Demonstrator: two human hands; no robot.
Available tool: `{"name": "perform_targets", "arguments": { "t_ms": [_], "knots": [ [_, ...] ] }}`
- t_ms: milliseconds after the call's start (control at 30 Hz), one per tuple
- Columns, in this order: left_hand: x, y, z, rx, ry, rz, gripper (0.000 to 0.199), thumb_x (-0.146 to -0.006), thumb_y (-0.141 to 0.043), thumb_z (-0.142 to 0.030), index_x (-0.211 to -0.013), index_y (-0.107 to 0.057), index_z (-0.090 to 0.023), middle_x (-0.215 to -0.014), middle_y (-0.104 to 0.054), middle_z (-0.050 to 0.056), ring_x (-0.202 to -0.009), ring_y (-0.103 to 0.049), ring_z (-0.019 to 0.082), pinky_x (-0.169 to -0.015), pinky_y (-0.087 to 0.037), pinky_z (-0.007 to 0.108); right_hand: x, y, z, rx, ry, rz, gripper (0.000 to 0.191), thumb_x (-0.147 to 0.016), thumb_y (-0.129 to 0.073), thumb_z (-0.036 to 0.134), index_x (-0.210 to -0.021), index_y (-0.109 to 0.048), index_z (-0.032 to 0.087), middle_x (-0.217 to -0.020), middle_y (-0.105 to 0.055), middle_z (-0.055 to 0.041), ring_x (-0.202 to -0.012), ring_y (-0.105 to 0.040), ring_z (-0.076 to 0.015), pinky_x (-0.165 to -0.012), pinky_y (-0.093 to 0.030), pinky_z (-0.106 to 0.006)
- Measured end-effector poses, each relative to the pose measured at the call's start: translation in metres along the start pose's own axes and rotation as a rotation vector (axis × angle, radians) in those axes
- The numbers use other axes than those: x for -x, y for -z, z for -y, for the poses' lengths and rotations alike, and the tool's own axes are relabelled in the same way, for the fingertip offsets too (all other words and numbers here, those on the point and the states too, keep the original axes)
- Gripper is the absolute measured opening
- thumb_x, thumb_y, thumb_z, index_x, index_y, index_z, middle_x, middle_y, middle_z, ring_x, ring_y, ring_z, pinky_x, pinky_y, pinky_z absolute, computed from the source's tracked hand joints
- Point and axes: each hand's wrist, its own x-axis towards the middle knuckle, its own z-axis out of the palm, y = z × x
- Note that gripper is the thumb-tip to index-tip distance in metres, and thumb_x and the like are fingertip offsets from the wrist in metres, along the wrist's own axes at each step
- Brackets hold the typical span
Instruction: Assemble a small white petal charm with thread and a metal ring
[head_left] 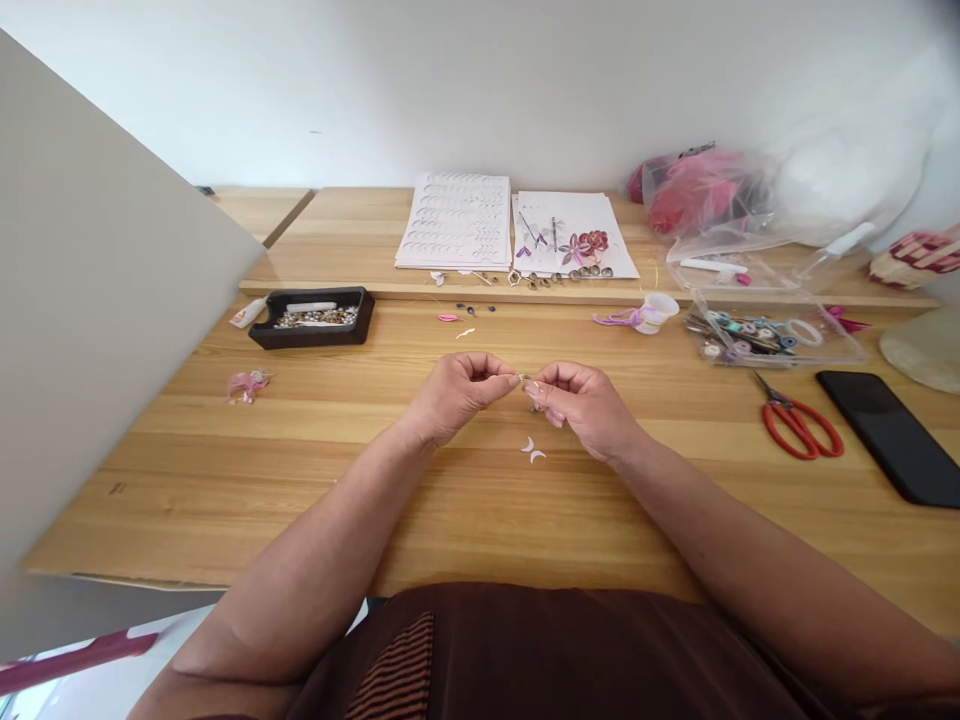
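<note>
My left hand (466,393) and my right hand (581,402) meet fingertip to fingertip above the middle of the wooden table (300,500). Between the pinched thumbs and forefingers is a tiny pale piece (524,379), too small to make out. The fingers of both hands are closed, and a little dark bit shows under the right fingertips. Just below the hands, two white crescent-shaped pieces (533,451) lie on the wood. Beyond my left hand rest a wavy white strip (466,333), a pink petal-shaped piece (448,318) and several small dark blue pieces (471,310).
Red-handled scissors (801,428) and a black phone (889,435) lie at right, near a clear plastic box (780,335) of small parts. A black tray (311,318) of beads stands left. Printed sheets (455,220) lie on the raised back ledge, beside plastic bags (712,195).
</note>
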Motion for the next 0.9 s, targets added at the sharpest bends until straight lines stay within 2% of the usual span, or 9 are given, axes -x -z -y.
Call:
{"name": "perform_targets", "arguments": {
  "t_ms": [100, 267, 367, 467, 567, 700, 800, 900],
  "knots": [
    [-0.003, -0.003, 0.003, 0.071, -0.011, -0.105, 0.029, -0.068, -0.081, -0.041, -0.067, -0.067, -0.016, -0.059, -0.055, -0.004, -0.052, -0.036, 0.006, -0.052, -0.029, 0.024, 0.005, -0.004, 0.0, 0.028, 0.013, 0.024, 0.029, -0.075, -0.078, 0.042, -0.069, -0.062, 0.018, -0.06, -0.059, 0.0025, -0.046, -0.039, -0.007, -0.046, -0.03, -0.024],
    [-0.004, -0.002, 0.005, -0.033, -0.041, -0.175, 0.025, -0.068, -0.08, -0.037, -0.07, -0.069, -0.015, -0.066, -0.064, 0.0, -0.057, -0.047, 0.009, -0.057, -0.037, 0.024, 0.016, -0.007, 0.006, 0.332, 0.224, -0.046, 0.018, -0.083, -0.07, 0.032, -0.072, -0.066, 0.018, -0.063, -0.06, 0.0008, -0.054, -0.045, -0.0098, -0.052, -0.036, -0.025],
    [-0.002, 0.0, 0.003, -0.18, -0.026, -0.108, 0.021, -0.068, -0.078, -0.033, -0.073, -0.071, -0.014, -0.068, -0.065, 0.001, -0.058, -0.049, 0.009, -0.056, -0.036, 0.023, 0.019, -0.005, 0.01, 0.458, 0.363, -0.114, 0.014, -0.084, -0.066, 0.027, -0.074, -0.067, 0.018, -0.063, -0.06, 0.0007, -0.054, -0.046, -0.01, -0.052, -0.037, -0.024],
    [0.0, 0.002, 0.003, -0.248, -0.002, 0.014, 0.02, -0.07, -0.076, -0.032, -0.076, -0.071, -0.014, -0.066, -0.063, -0.001, -0.058, -0.047, 0.009, -0.055, -0.034, 0.022, 0.017, -0.001, 0.012, 0.496, 0.424, -0.14, 0.01, -0.084, -0.067, 0.025, -0.077, -0.069, 0.017, -0.064, -0.062, 0.0002, -0.056, -0.048, -0.0102, -0.053, -0.038, -0.024],
    [0.002, 0.003, 0.003, -0.245, -0.002, 0.106, 0.019, -0.072, -0.075, -0.032, -0.078, -0.072, -0.014, -0.067, -0.062, -0.001, -0.059, -0.047, 0.009, -0.056, -0.033, 0.022, 0.01, 0.004, 0.013, 0.473, 0.401, -0.149, 0.012, -0.084, -0.067, 0.026, -0.077, -0.069, 0.016, -0.06, -0.059, 0.0015, -0.052, -0.044, -0.0089, -0.05, -0.034, -0.024],
    [0.002, 0.004, 0.002, -0.182, 0.011, 0.152, 0.021, -0.073, -0.076, -0.034, -0.079, -0.072, -0.014, -0.068, -0.062, 0.0, -0.06, -0.046, 0.008, -0.057, -0.032, 0.023, 0.002, 0.007, 0.009, 0.361, 0.283, -0.087, 0.017, -0.083, -0.07, 0.032, -0.076, -0.07, 0.016, -0.061, -0.06, 0.0009, -0.052, -0.044, -0.0088, -0.05, -0.033, -0.024],
    [0.002, 0.003, 0.0, -0.096, 0.047, 0.145, 0.026, -0.071, -0.078, -0.038, -0.077, -0.07, -0.014, -0.062, -0.056, -0.003, -0.055, -0.039, 0.006, -0.053, -0.026, 0.024, -0.001, 0.007, 0.003, 0.207, 0.176, -0.049, 0.023, -0.078, -0.075, 0.038, -0.077, -0.069, 0.016, -0.062, -0.06, 0.0012, -0.052, -0.042, -0.0082, -0.049, -0.031, -0.024],
    [0.0, 0.001, 0.0, -0.009, 0.08, 0.078, 0.028, -0.069, -0.08, -0.039, -0.074, -0.068, -0.014, -0.054, -0.048, -0.006, -0.05, -0.032, 0.006, -0.051, -0.022, 0.024, 0.0, 0.002, -0.003, 0.068, 0.071, -0.015, 0.028, -0.074, -0.079, 0.041, -0.073, -0.065, 0.016, -0.058, -0.055, 0.0036, -0.048, -0.037, -0.0066, -0.047, -0.026, -0.024]
  ]
}}
